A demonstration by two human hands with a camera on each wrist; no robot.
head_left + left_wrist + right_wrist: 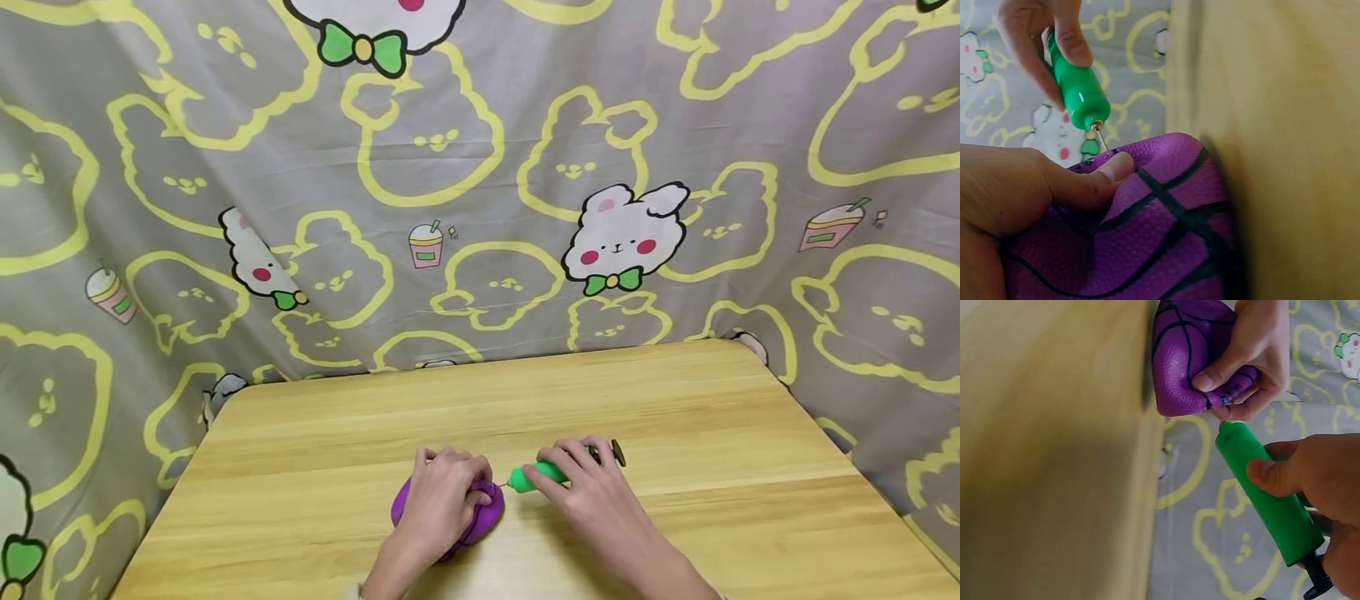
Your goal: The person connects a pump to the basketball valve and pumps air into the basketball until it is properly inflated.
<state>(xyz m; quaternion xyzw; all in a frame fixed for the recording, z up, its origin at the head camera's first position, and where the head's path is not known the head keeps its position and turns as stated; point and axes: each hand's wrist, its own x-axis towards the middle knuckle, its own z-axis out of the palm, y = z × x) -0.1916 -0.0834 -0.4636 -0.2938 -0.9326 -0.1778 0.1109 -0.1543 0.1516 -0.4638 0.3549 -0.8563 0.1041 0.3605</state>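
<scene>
A partly deflated purple ball (1166,250) with black lines, like a small basketball, rests on the table. My left hand (442,496) grips it from above, the thumb pressing into its sagging skin. To the right, my right hand (588,492) holds a green hand pump (1266,494) with fingers and thumb around its barrel. A thin metal needle (1102,139) sticks out of the pump's front end and points at the ball, its tip right by the left thumb. The black pump handle (1317,578) shows at the back end. The left fingers partly hide the needle's tip.
Both hands work over the front part of a light wood-grain table (675,417). A grey curtain (510,225) printed with yellow outlines and white cartoon animals hangs behind the table and along its sides.
</scene>
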